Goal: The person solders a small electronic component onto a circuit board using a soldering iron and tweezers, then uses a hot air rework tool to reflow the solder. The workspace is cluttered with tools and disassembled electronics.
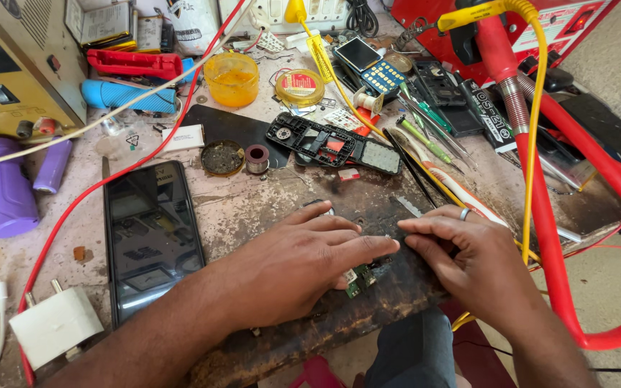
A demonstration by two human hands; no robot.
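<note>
The left hand (303, 262) lies palm-down on the worn dark mat (368, 302) at the front of the bench, fingers stretched flat and pressing on a small green circuit board (360, 279). Only a corner of that board shows, under the fingertips. The right hand (461, 259), a ring on one finger, meets it from the other side, its fingers bent and pinched together at the board's far edge. What it pinches is too small to make out — the two hands cover nearly all of the board.

Just left of the left forearm lies a black smartphone (151, 237), screen up. Beyond the hands, well apart, sits an opened phone casing (310, 139). A red cable (551, 237) loops past the right hand.
</note>
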